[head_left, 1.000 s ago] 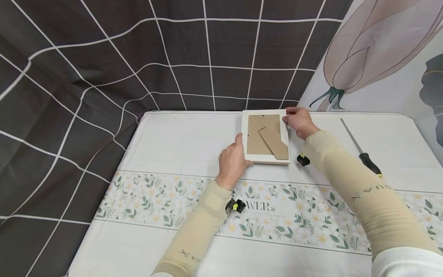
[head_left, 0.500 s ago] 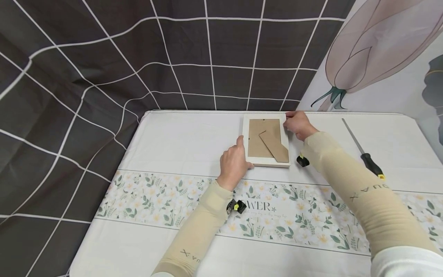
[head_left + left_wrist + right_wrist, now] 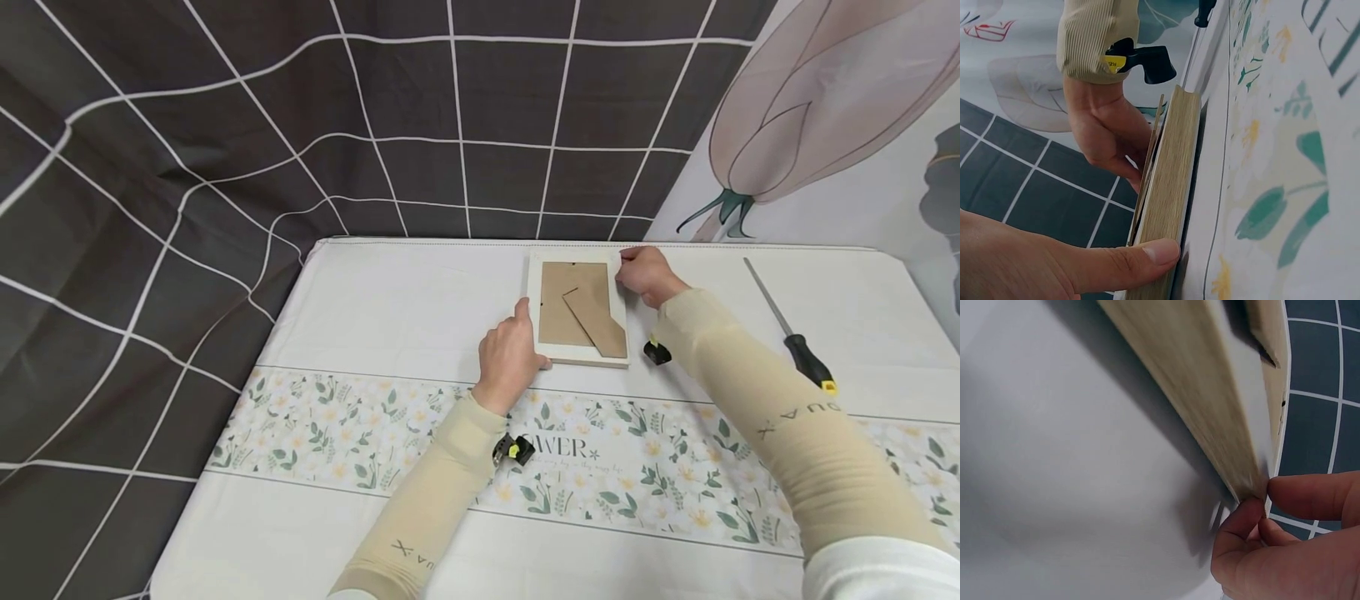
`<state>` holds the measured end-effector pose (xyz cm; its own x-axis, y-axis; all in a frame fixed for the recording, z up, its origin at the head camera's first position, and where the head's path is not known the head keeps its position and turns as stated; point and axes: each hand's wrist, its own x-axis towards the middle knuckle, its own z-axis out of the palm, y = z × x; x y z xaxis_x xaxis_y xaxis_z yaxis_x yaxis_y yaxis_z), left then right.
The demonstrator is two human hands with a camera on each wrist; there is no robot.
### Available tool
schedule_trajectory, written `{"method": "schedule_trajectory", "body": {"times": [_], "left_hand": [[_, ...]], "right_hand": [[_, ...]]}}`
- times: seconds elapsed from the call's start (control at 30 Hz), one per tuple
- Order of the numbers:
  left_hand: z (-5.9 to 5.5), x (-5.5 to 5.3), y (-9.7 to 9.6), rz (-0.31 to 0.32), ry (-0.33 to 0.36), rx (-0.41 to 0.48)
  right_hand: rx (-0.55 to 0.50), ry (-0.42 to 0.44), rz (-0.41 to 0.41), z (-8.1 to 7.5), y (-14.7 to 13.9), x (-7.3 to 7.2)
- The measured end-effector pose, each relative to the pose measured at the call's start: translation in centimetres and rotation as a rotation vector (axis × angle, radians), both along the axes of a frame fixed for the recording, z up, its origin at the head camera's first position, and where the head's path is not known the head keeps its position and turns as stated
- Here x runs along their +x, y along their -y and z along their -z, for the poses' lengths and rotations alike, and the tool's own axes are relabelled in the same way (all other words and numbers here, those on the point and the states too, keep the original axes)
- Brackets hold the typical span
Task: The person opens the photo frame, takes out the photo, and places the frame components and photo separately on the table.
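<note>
A picture frame point(image 3: 575, 304) lies back side up, with a light wooden rim and a brown backing board that bears an angled stand leg. My left hand point(image 3: 506, 354) grips its near-left corner. In the left wrist view the left thumb point(image 3: 1160, 251) presses on the wooden side edge point(image 3: 1172, 169), while the other fingers are mostly out of sight. At the far-right corner my right hand point(image 3: 648, 273) pinches the rim. Up close in the right wrist view, that hand's thumb and fingers point(image 3: 1310, 495) close on the tip of the corner.
To the right, a screwdriver point(image 3: 787, 329) with a black handle and yellow end lies on the table. A white cloth with a floral band point(image 3: 337, 433) covers the tabletop. Behind it hangs a dark curtain point(image 3: 390, 100) with white grid lines.
The picture frame has shifted slightly toward me and away from the table's back edge, both hands moving with it. Their hold on its corners looks the same.
</note>
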<state>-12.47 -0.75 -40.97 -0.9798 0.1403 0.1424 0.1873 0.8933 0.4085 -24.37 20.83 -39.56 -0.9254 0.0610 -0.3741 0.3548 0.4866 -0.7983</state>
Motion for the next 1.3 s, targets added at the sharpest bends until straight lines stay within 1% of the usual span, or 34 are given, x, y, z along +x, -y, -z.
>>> {"method": "schedule_trajectory", "body": {"times": [0.2, 0.37, 0.5, 0.57, 0.67, 0.77, 0.83, 0.93, 1.0, 1.07, 1.13, 1.2, 1.3], "left_hand": [[0.1, -0.1, -0.1, -0.011, 0.005, -0.038], [0.0, -0.1, -0.3, -0.013, 0.016, -0.059], [0.0, -0.1, -0.2, -0.004, 0.022, -0.074], [0.0, -0.2, -0.1, 0.004, 0.039, -0.073], [0.1, -0.2, 0.3, 0.015, 0.09, -0.05], [-0.1, -0.5, 0.9, 0.041, 0.139, 0.005], [-0.2, -0.8, 1.4, 0.061, 0.15, 0.047], [-0.4, -1.4, 2.5, 0.097, 0.164, 0.096], [-0.6, -1.9, 3.2, 0.128, 0.177, 0.109], [-0.8, -2.3, 3.8, 0.165, 0.195, 0.113], [-1.2, -2.7, 4.3, 0.202, 0.218, 0.099], [-1.5, -3.2, 4.7, 0.244, 0.236, 0.083], [-1.8, -4.0, 5.4, 0.318, 0.251, 0.06]], "right_hand": [[0.016, -0.006, -0.025, 0.3, -0.1, 0.0], [0.039, -0.023, -0.025, 0.4, -0.1, 0.0], [0.045, -0.014, -0.02, 0.4, -0.2, 0.3], [0.032, -0.01, -0.015, 0.3, -0.4, 0.4], [0.012, -0.021, -0.011, 0.5, -0.8, 0.7], [-0.006, -0.041, -0.003, 0.5, -1.5, 1.1], [-0.013, -0.049, -0.001, 0.4, -2.2, 1.4], [-0.004, -0.028, -0.026, 0.0, -3.2, 2.1], [0.013, -0.02, -0.06, -0.3, -4.1, 2.8], [0.059, -0.027, -0.108, -0.6, -5.0, 3.6], [0.122, -0.039, -0.154, -1.0, -5.9, 4.5], [0.202, -0.059, -0.208, -1.4, -7.0, 5.5], [0.325, -0.071, -0.277, -2.0, -8.6, 7.0]]}}
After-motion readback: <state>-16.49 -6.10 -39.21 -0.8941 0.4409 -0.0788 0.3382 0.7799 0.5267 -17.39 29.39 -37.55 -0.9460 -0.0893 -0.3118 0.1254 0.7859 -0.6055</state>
